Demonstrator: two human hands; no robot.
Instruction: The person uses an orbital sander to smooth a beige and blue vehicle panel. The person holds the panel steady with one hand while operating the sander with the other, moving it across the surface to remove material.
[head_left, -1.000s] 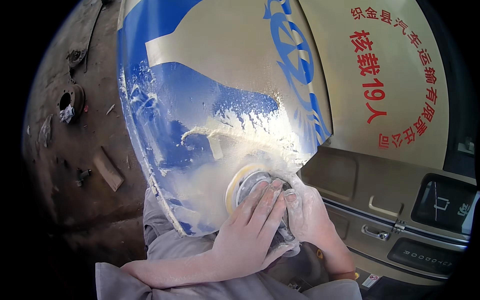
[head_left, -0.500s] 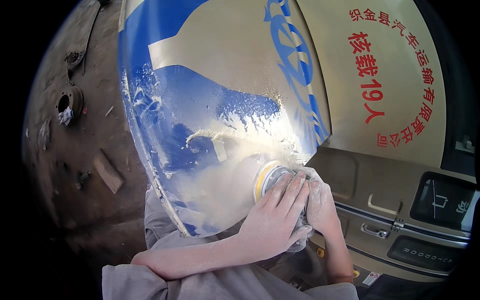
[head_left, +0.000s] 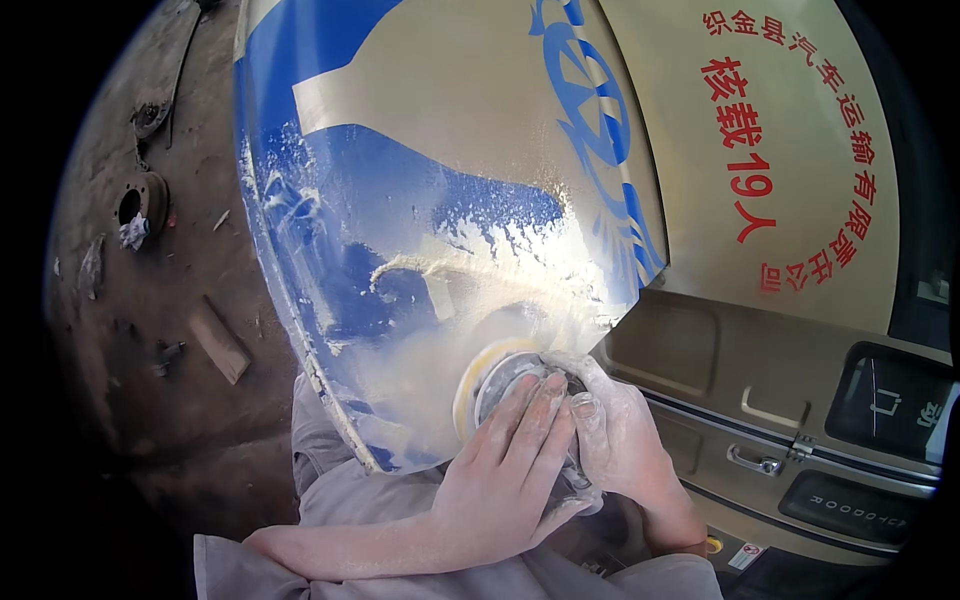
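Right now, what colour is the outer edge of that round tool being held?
Pale yellow; the outer edge shows best in the head view.

Head-worn fisheye, left of pair; faces downward, close above left hand (head_left: 488,478) and right hand (head_left: 628,432).

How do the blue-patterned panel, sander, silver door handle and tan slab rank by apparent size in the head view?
1. Blue-patterned panel
2. Sander, though partly hidden
3. Tan slab
4. Silver door handle
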